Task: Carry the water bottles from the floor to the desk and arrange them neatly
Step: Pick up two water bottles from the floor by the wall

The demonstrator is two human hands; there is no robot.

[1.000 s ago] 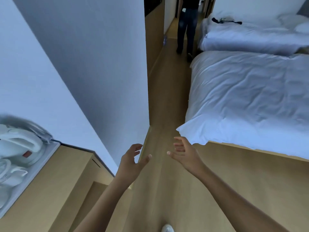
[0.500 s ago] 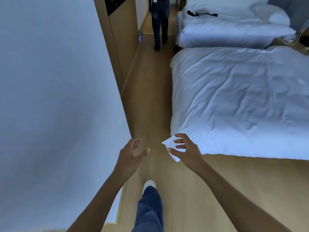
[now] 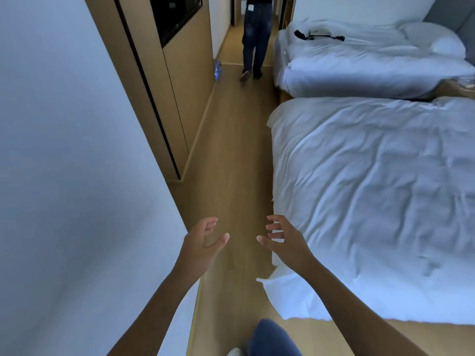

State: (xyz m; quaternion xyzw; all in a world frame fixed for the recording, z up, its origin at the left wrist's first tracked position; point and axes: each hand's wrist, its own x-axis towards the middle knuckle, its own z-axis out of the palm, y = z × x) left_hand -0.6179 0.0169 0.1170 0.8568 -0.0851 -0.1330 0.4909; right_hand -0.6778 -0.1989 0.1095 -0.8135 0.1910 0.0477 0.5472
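Observation:
A pack of water bottles [image 3: 217, 70] in bluish wrap stands on the wooden floor far ahead, against the foot of the wood-panelled wall. My left hand [image 3: 203, 241] and my right hand [image 3: 284, 241] are stretched out in front of me over the floor, palms facing each other, fingers spread and relaxed. Both hands hold nothing. The bottles are well beyond my reach. The desk is out of view.
A white wall [image 3: 64, 176] runs along my left, then a wood panel [image 3: 177, 98] with a dark screen. Two beds with white duvets [image 3: 372, 176] fill the right. A person in jeans [image 3: 255, 39] walks in the aisle ahead. My knee [image 3: 272, 337] shows below.
I have walked forward along the aisle past the desk corner; the bed and the bottles are nearer. Both hands stay spread and empty. The person ahead has stepped further away.

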